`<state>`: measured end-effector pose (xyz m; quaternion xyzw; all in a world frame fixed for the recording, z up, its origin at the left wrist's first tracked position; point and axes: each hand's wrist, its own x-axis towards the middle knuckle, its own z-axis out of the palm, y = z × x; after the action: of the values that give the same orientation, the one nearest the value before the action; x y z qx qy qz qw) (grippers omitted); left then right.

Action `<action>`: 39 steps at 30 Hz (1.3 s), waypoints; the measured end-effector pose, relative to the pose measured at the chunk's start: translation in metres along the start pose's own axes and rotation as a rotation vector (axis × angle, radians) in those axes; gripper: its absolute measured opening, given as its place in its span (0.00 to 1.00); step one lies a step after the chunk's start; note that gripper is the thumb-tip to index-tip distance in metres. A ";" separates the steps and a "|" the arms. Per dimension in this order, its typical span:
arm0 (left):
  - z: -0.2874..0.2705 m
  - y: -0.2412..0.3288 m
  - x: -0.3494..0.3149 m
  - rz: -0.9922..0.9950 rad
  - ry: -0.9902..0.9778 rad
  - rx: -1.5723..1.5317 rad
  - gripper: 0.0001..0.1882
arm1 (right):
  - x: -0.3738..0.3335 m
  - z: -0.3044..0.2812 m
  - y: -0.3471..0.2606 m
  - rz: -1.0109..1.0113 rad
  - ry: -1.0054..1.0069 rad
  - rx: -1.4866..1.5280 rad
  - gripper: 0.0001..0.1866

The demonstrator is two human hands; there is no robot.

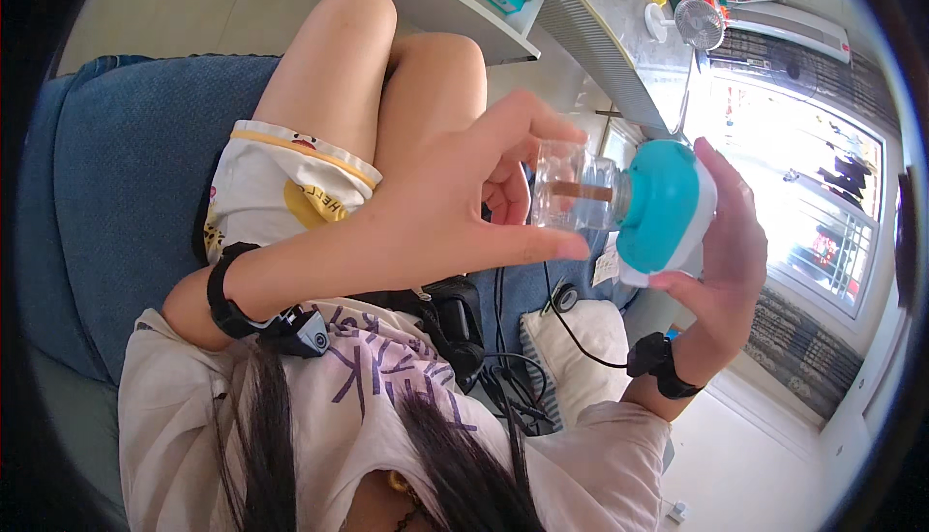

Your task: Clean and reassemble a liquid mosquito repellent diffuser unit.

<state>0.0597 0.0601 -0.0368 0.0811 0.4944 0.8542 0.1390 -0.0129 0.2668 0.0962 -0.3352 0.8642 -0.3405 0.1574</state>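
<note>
Left hand [460,198] opposite right hand [733,250], both curled

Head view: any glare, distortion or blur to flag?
In the head view, the window glares nearly white in places; room edges bow near the dark rim; the clear jar and teal-and-white top look fairly sharp, the right hand perhaps slightly soft.
</note>
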 end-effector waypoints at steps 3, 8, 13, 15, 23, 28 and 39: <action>0.002 -0.002 -0.001 -0.089 -0.054 -0.182 0.33 | -0.001 -0.007 0.003 -0.272 -0.135 -0.030 0.37; 0.003 -0.008 0.000 -0.101 -0.128 -0.283 0.28 | -0.001 -0.008 -0.005 -0.250 -0.189 -0.048 0.31; 0.001 -0.003 0.001 -0.268 -0.219 -0.384 0.25 | -0.004 -0.006 -0.009 -0.208 -0.151 -0.061 0.33; 0.004 -0.008 0.001 -0.279 -0.234 -0.374 0.25 | -0.003 -0.005 -0.011 -0.224 -0.132 -0.099 0.33; 0.005 0.000 -0.003 -0.014 -0.144 0.035 0.32 | -0.006 -0.008 -0.018 -0.135 -0.043 -0.336 0.35; 0.008 -0.009 -0.002 0.273 -0.076 0.353 0.32 | -0.010 0.002 -0.021 -0.025 0.044 -0.350 0.42; 0.007 -0.014 -0.002 0.551 0.022 0.443 0.30 | -0.025 0.006 -0.014 0.359 0.171 -0.461 0.46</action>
<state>0.0656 0.0722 -0.0452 0.2305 0.6288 0.7324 -0.1231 0.0150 0.2733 0.1028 -0.1742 0.9742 -0.1292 0.0617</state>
